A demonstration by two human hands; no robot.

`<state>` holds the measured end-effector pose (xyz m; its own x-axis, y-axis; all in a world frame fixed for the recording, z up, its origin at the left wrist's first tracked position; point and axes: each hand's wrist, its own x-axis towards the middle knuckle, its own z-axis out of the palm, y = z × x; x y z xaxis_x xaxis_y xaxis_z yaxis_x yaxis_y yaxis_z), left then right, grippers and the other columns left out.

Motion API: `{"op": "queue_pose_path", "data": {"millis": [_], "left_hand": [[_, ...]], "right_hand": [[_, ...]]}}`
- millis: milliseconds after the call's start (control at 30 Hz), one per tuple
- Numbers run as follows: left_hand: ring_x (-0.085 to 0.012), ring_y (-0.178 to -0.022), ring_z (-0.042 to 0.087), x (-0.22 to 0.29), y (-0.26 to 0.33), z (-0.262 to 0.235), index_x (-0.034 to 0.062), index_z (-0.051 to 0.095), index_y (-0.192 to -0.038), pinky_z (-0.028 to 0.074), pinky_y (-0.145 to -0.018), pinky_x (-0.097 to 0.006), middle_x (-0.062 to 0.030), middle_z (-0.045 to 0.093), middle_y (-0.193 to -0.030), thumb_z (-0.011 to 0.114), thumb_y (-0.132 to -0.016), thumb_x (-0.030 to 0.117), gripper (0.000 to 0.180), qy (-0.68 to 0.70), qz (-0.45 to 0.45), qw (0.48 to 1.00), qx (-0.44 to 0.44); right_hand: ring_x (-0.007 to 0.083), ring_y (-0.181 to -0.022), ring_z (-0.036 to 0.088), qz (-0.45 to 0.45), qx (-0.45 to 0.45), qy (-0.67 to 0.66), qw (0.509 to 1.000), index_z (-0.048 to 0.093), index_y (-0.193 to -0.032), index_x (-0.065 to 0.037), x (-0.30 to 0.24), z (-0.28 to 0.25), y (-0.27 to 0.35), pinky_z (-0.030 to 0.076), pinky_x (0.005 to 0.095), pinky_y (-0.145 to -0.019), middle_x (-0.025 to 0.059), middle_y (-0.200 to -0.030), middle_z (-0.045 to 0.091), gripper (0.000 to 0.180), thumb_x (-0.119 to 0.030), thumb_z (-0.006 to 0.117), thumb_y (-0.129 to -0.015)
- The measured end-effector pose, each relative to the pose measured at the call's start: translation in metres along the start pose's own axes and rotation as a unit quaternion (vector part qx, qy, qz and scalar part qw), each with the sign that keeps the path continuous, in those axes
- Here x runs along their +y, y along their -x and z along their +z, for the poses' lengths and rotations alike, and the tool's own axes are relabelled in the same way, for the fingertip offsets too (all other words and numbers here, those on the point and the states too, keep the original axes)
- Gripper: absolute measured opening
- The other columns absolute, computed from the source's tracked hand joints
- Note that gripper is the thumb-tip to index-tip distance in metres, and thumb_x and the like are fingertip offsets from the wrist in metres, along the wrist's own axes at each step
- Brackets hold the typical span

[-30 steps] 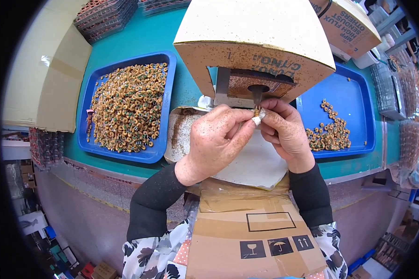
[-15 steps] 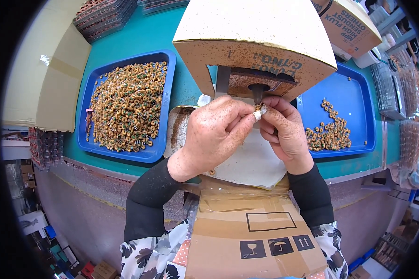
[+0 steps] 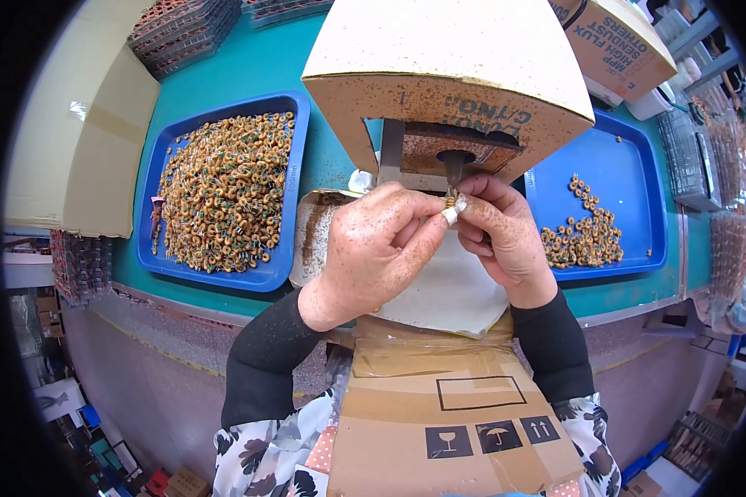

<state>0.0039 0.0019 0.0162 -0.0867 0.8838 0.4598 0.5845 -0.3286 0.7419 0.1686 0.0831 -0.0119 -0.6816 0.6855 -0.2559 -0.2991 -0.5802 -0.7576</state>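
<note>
My left hand point(image 3: 377, 244) and my right hand point(image 3: 506, 236) meet just below a dark tapered spindle point(image 3: 454, 168). Between their pinched fingertips is a small copper-coloured wound ring coil point(image 3: 451, 201), partly covered by the fingers. It sits right under the spindle's tip; whether they touch I cannot tell. White wrapping covers some fingertips, and brown specks dot both hands. A cardboard box point(image 3: 448, 50) with a cut-out front hoods the spindle. Beneath my hands lies a pale sheet point(image 3: 439, 290).
On the left, a blue tray point(image 3: 300, 178) holds a large heap of ring coils point(image 3: 224, 195). A second blue tray point(image 3: 638, 157) on the right has a smaller pile of coils point(image 3: 584, 243). A taped carton point(image 3: 456, 414) stands close before me. Stacked plastic trays point(image 3: 182, 33) are at far left.
The view has shifted slightly. Both hands stay pinched together under the spindle, with the fingertips moved a little and more of the coil's winding showing.
</note>
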Motion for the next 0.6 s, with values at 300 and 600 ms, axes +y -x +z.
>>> {"op": "queue_pose_path", "data": {"millis": [300, 600], "left_hand": [[-0.0191, -0.053, 0.053, -0.003, -0.002, 0.0, 0.0021, 0.065, -0.085, 0.043, -0.049, -0.031, -0.0074, 0.056, -0.066, 0.069, -0.077, 0.004, 0.01, -0.009, 0.001, 1.0, 0.007], [-0.0221, -0.058, 0.056, -0.004, -0.009, -0.006, 0.0022, 0.064, -0.081, 0.045, -0.052, -0.033, -0.0086, 0.058, -0.067, 0.068, -0.076, 0.005, 0.007, -0.003, -0.009, 1.0, -0.016]], "right_hand": [[0.0022, -0.055, 0.035, 0.004, 0.005, -0.016, 1.0, 0.058, -0.1, -0.002, 0.002, 0.001, -0.003, 0.024, 0.0163, -0.042, -0.0006, -0.076, 0.053, 0.015, -0.008, 0.063, -0.088], [0.0028, -0.054, 0.036, -0.011, 0.015, -0.019, 1.0, 0.057, -0.102, -0.003, 0.005, 0.004, -0.002, 0.024, 0.0168, -0.042, 0.0003, -0.076, 0.054, 0.016, -0.009, 0.062, -0.088]]}}
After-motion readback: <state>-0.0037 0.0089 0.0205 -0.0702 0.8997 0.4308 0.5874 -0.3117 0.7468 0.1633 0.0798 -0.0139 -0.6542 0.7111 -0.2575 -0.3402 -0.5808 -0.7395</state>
